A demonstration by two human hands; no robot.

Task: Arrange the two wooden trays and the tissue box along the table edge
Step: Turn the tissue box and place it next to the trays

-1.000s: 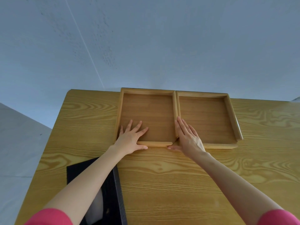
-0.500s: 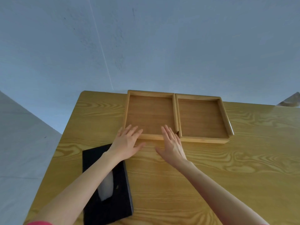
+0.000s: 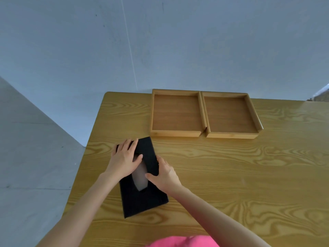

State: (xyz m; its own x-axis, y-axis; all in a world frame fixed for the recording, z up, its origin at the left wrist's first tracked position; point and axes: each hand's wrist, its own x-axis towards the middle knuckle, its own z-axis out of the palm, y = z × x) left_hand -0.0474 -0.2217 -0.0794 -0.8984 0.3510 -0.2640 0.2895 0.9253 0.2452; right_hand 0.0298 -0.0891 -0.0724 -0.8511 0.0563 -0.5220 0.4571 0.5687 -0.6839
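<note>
Two empty wooden trays sit side by side, touching, against the table's far edge: the left tray [image 3: 176,114] and the right tray [image 3: 229,115]. A black tissue box [image 3: 145,198] with a pale tissue in its slot lies near the table's left side, tilted a little. My left hand [image 3: 124,159] lies on the box's top at its far left end, fingers spread. My right hand [image 3: 164,174] grips the box's right edge, thumb on top beside the slot.
The wooden table [image 3: 240,175] has its left edge close to the tissue box, with grey floor beyond. A pale wall stands right behind the trays. Bare tabletop stretches to the right of the box.
Both hands left the trays and pulled back toward me onto the tissue box. The view shifted, so the box sits nearer the middle of the frame.
</note>
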